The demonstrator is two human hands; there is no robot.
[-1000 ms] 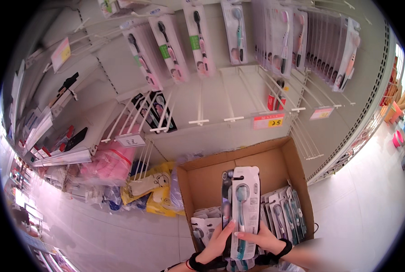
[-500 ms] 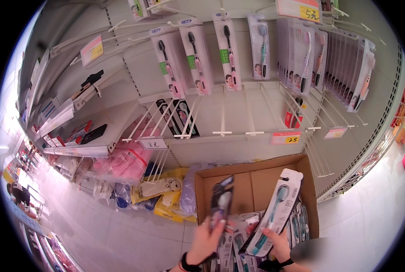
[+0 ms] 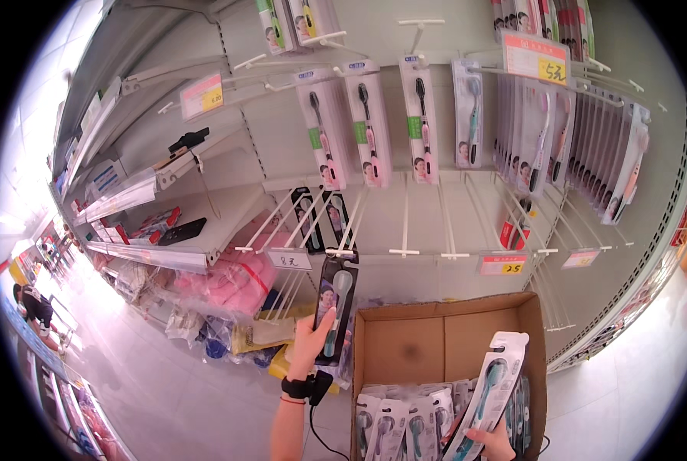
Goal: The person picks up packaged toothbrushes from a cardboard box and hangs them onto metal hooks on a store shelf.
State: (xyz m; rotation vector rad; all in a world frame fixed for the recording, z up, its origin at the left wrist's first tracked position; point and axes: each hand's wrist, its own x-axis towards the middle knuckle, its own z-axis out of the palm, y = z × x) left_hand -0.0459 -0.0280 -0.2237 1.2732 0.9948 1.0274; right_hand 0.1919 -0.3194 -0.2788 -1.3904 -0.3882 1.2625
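From the head camera, the left hand was up high, with its fingers closed around one black toothbrush pack. The top of that pack sat right at the tip of a white hook on the shelf wall. The right hand was low, at the bottom edge of the picture, and its fingers were shut on the bottom end of one white toothbrush pack. That pack leaned to the right and poked up above the cardboard box. There was one box, open at the top. Its front part held many white packs standing in rows, too many to count, and its back part was bare brown cardboard. On the wall above, four pink and white packs hung side by side in one row, and a thick bunch of packs hung further right. Two black packs hung behind the hooks near the left hand. Three white hooks in the middle row had nothing on them, so there was open room there. Four price tags showed on the rails. To the left, a long shelf held one flat black thing, and pink bags lay under it. The floor beside the box was open.
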